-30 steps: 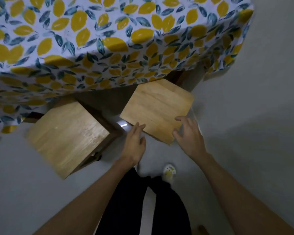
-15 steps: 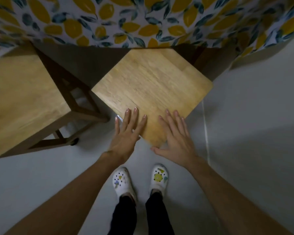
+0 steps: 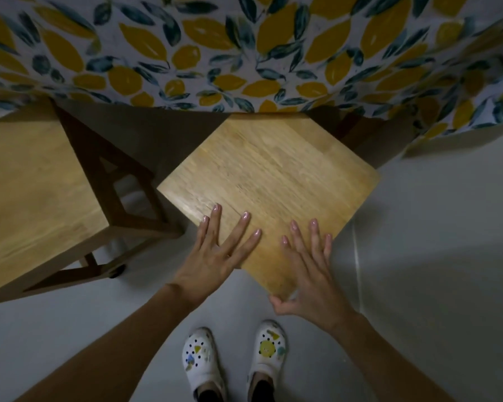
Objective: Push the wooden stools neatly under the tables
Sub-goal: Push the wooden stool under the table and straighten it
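A wooden stool (image 3: 270,181) with a square pale seat stands turned like a diamond, its far corner under the hanging cloth of the table (image 3: 244,53). My left hand (image 3: 215,253) lies flat with fingers spread on the seat's near-left edge. My right hand (image 3: 308,271) lies flat on the near corner, thumb hooked under the edge. A second wooden stool (image 3: 32,192) stands to the left, its dark legs and crossbars showing, its far edge just under the cloth.
The table wears a cloth printed with yellow lemons and blue leaves, hanging low over the stools. A dark table leg (image 3: 349,126) shows behind the right stool. My feet in white clogs (image 3: 233,361) stand on the grey floor (image 3: 433,256).
My view has come lower and closer to the stool. Both hands went from its near edges to lying flat on the seat, and the far corner now sits under the cloth.
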Action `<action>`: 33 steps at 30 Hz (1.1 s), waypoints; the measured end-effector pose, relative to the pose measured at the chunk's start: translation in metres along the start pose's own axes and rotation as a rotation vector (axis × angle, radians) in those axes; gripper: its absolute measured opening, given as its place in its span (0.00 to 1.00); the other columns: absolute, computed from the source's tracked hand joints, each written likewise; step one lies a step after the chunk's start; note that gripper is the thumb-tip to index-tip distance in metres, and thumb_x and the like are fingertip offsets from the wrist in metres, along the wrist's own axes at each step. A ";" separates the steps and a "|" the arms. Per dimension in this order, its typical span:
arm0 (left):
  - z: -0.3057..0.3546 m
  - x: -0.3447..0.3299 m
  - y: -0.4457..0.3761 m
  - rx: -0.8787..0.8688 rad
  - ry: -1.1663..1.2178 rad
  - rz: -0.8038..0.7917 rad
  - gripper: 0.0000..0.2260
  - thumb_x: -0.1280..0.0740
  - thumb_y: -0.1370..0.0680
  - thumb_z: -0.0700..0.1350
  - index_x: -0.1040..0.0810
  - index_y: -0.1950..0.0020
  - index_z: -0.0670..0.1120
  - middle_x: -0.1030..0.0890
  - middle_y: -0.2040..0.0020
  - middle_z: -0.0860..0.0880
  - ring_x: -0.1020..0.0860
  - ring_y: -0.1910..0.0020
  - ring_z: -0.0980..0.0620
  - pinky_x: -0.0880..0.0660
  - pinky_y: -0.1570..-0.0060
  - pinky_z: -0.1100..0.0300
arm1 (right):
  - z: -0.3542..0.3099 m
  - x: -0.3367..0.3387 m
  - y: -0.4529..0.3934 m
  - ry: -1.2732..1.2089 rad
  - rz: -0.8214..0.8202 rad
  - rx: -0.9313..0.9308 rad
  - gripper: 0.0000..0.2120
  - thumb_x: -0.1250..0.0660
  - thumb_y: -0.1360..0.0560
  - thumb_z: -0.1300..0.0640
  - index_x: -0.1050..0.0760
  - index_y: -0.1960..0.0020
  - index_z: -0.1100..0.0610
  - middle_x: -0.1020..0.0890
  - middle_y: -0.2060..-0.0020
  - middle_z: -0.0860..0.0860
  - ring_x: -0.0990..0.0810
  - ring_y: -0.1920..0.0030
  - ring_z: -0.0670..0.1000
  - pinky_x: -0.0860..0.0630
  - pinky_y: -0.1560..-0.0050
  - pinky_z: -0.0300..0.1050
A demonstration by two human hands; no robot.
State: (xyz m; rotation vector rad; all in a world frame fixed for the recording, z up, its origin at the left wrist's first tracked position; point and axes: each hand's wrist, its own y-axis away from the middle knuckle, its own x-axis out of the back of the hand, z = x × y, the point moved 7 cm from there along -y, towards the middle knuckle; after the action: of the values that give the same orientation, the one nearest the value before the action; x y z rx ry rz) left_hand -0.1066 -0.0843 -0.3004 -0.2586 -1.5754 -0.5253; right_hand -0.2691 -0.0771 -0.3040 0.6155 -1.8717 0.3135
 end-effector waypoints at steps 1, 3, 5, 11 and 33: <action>0.000 0.002 -0.005 0.011 0.009 0.026 0.33 0.34 0.27 0.44 0.43 0.24 0.48 0.43 0.24 0.40 0.43 0.31 0.22 0.40 0.37 0.29 | 0.004 0.002 -0.004 0.009 -0.005 0.012 0.51 0.29 0.40 0.38 0.42 0.26 0.63 0.43 0.24 0.63 0.52 0.25 0.70 0.53 0.30 0.74; -0.004 0.006 -0.017 0.030 0.016 0.052 0.36 0.30 0.28 0.43 0.44 0.24 0.49 0.45 0.24 0.40 0.44 0.31 0.22 0.42 0.36 0.29 | 0.014 0.004 -0.017 0.034 -0.019 0.029 0.52 0.29 0.41 0.37 0.42 0.26 0.63 0.42 0.24 0.63 0.52 0.25 0.69 0.53 0.30 0.74; -0.014 0.008 -0.036 0.035 -0.006 0.023 0.37 0.30 0.28 0.42 0.44 0.24 0.49 0.43 0.23 0.40 0.45 0.30 0.23 0.44 0.36 0.30 | 0.026 0.009 -0.037 0.047 -0.021 0.037 0.51 0.30 0.41 0.38 0.40 0.27 0.63 0.41 0.25 0.64 0.51 0.25 0.70 0.53 0.30 0.74; -0.060 0.024 -0.098 0.048 -0.026 -0.019 0.41 0.39 0.25 0.32 0.61 0.23 0.52 0.59 0.22 0.41 0.59 0.28 0.25 0.57 0.30 0.37 | 0.059 0.027 -0.115 0.067 -0.104 0.039 0.50 0.37 0.37 0.34 0.41 0.26 0.64 0.46 0.24 0.64 0.57 0.25 0.69 0.59 0.29 0.69; -0.204 0.008 0.113 0.673 0.321 0.043 0.43 0.39 0.28 0.28 0.66 0.25 0.44 0.67 0.24 0.45 0.67 0.25 0.46 0.64 0.28 0.47 | -0.112 -0.005 -0.159 0.050 -0.148 0.020 0.46 0.38 0.27 0.36 0.58 0.21 0.54 0.59 0.22 0.53 0.65 0.23 0.51 0.67 0.26 0.46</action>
State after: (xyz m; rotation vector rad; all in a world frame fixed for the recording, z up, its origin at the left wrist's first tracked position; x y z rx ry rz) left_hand 0.1255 -0.0850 -0.2730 0.2918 -1.3422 0.0190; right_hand -0.0919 -0.1533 -0.2777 0.7488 -1.7663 0.2494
